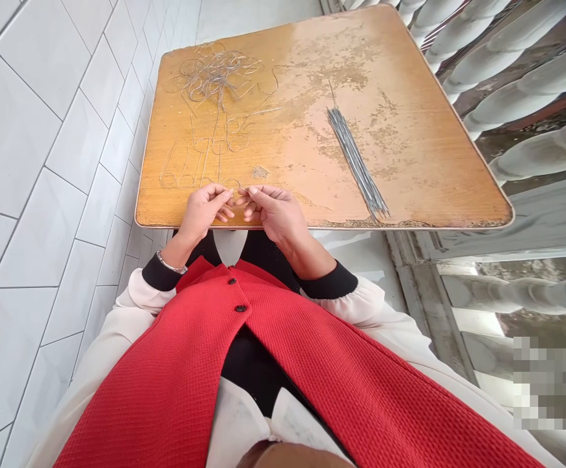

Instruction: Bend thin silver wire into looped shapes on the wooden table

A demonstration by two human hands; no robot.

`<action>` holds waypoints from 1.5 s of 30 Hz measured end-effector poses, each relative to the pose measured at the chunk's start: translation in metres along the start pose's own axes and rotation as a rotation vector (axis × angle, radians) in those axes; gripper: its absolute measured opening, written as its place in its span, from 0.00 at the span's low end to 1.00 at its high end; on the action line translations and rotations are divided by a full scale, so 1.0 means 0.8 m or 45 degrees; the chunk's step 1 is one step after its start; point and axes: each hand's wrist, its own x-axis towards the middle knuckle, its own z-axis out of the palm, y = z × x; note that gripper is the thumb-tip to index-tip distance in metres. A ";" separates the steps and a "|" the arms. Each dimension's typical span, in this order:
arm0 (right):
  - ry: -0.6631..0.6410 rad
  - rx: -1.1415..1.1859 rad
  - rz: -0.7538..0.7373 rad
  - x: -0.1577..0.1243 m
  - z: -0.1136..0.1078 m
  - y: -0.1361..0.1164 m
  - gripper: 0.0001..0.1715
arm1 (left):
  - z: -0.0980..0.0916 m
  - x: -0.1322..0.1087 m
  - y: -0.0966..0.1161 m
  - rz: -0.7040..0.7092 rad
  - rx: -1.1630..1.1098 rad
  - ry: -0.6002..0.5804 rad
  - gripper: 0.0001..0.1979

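Red waffle-knit vest (166, 390) nearest the lens, two black buttons (234, 292) down its front, over cream sleeves (356, 302) ending in black cuffs (163, 273). Silver bangle (172, 263) around the left wrist. Left hand (203, 211) and right hand (273, 211) raised just over the near edge of the bench (312, 162), close together, fingers curled inward and not spread. Thumb and forefinger of each apparently pinching a thin wire (240, 192), too fine to make out clearly between the fingertips.

Bench top of wood, its orange varnish worn and flaking in patches. Well to the right of the hands, a neat bundle of straight wires (356, 162), lying parallel, one end almost at the near edge. Toward the far left corner, a loose tangle of wire (215, 75). Between that tangle and the left hand, several bent wire loops (200, 172) lying flat, just beyond the fingers. Off the left side of the bench, white floor tiles (43, 195); along the right side, a white baluster railing (522, 78).
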 end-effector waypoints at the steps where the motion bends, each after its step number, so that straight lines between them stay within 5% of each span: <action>1: 0.030 -0.067 -0.060 0.000 -0.001 0.004 0.18 | 0.000 0.001 -0.002 0.032 0.029 0.030 0.12; 9: 0.225 -0.943 -0.605 0.001 -0.008 0.018 0.09 | -0.003 0.011 -0.021 0.251 0.420 0.134 0.14; 17: 0.158 -1.406 -0.724 0.013 -0.014 0.025 0.13 | -0.003 0.010 -0.027 0.469 0.563 0.158 0.18; 24: 0.350 -1.660 -0.859 0.031 -0.012 0.054 0.18 | 0.001 0.018 -0.040 0.582 0.601 0.182 0.18; 29: 0.344 -1.499 -0.880 0.029 -0.013 0.050 0.17 | 0.003 0.020 -0.035 0.471 0.461 0.190 0.16; 36: 0.098 -1.074 -0.599 0.012 -0.024 0.019 0.20 | -0.004 0.014 -0.010 0.259 0.271 0.133 0.15; 45: 0.103 -1.116 -0.642 0.017 -0.010 0.014 0.14 | -0.006 0.013 -0.002 0.163 0.220 0.022 0.14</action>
